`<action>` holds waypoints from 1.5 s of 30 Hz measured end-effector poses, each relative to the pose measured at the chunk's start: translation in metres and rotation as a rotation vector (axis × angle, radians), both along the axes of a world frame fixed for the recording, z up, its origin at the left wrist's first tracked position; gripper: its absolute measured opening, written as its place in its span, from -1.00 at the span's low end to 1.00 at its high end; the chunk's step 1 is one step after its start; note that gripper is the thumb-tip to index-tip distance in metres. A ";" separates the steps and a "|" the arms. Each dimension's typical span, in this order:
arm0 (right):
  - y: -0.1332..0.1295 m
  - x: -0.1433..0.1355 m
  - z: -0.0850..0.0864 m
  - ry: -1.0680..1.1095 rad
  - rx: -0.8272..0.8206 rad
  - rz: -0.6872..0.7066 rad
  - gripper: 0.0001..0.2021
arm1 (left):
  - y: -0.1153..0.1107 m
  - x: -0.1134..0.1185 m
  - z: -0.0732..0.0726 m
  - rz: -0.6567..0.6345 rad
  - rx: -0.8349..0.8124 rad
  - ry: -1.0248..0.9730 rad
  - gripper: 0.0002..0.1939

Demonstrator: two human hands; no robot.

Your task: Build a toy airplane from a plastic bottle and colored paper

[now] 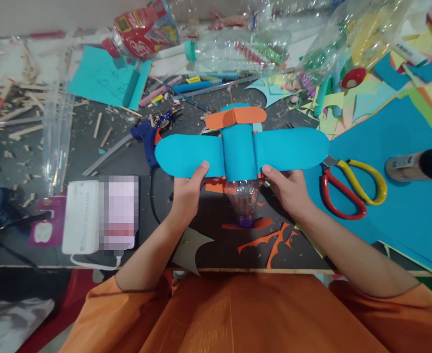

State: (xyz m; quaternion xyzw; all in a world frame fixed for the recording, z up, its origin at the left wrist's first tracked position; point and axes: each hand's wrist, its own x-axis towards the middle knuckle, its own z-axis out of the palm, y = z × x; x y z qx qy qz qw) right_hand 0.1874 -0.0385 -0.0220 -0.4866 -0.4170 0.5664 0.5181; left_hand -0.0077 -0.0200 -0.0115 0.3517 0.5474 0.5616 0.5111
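Observation:
A toy airplane [239, 152] made from a clear plastic bottle wrapped in blue paper is held up over the dark table. It has two rounded blue paper wings, orange paper tail pieces at the far end, and a purple bottle cap [245, 222] toward me. My left hand [191, 189] pinches the rear edge of the left wing near the body, thumb on top. My right hand [285, 189] grips the right wing the same way. The fingers of both hands are mostly hidden beneath the wings. Under the cap shows an orange paper strip [267, 223].
Scissors [343, 196] with red and yellow handles lie right of the plane, by a spray-type bottle [418, 164]. At left are a blue glue gun [147, 137], a phone [118, 213] and a white power bank [80, 217]. Plastic bottles [238, 51] and paper scraps line the back.

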 end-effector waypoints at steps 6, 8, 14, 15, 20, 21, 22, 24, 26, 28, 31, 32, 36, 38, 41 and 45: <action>0.000 -0.001 -0.001 0.008 -0.003 -0.014 -0.78 | 0.000 0.001 0.005 -0.017 -0.027 -0.011 -0.63; 0.000 0.000 -0.002 0.013 0.007 -0.014 -0.78 | 0.000 0.002 0.006 -0.040 -0.029 0.000 -0.65; 0.000 0.001 0.000 -0.012 -0.024 -0.001 -0.76 | -0.002 0.003 0.004 -0.072 -0.071 0.047 -0.68; 0.000 0.001 0.000 -0.017 -0.025 0.003 -0.76 | -0.002 0.003 0.004 -0.067 -0.073 0.050 -0.69; 0.000 0.002 0.000 -0.044 -0.014 0.021 -0.75 | -0.001 0.004 0.003 -0.082 -0.038 0.089 -0.75; 0.000 0.002 -0.001 -0.054 -0.017 0.026 -0.74 | 0.000 0.005 0.003 -0.091 -0.021 0.111 -0.76; 0.000 0.003 -0.001 -0.069 -0.023 0.031 -0.74 | 0.000 0.005 0.003 -0.100 -0.004 0.133 -0.76; 0.000 0.003 0.000 -0.105 -0.030 0.033 -0.73 | 0.000 0.004 0.003 -0.116 0.023 0.166 -0.75; 0.000 0.002 0.003 -0.138 -0.031 0.022 -0.72 | 0.000 0.003 0.002 -0.135 0.033 0.191 -0.71; 0.001 0.001 0.006 -0.150 -0.029 0.012 -0.69 | 0.000 0.003 0.002 -0.146 0.040 0.217 -0.66; 0.001 0.000 0.010 -0.165 -0.032 -0.002 -0.67 | 0.000 0.003 0.002 -0.158 0.045 0.229 -0.66; 0.002 0.000 0.011 -0.171 -0.026 -0.008 -0.67 | -0.001 0.004 0.002 -0.155 0.045 0.225 -0.67; 0.002 -0.001 0.010 -0.163 0.024 -0.032 -0.57 | -0.001 0.006 0.003 -0.147 0.027 0.223 -0.67; 0.001 -0.001 0.010 -0.166 0.020 -0.017 -0.49 | -0.002 0.006 0.002 -0.139 0.036 0.235 -0.63; 0.000 -0.001 0.010 -0.190 -0.010 0.028 -0.46 | -0.003 0.005 0.000 -0.117 0.068 0.260 -0.55; -0.002 0.000 0.010 -0.182 0.034 0.045 -0.48 | -0.004 0.003 -0.003 -0.093 0.071 0.291 -0.45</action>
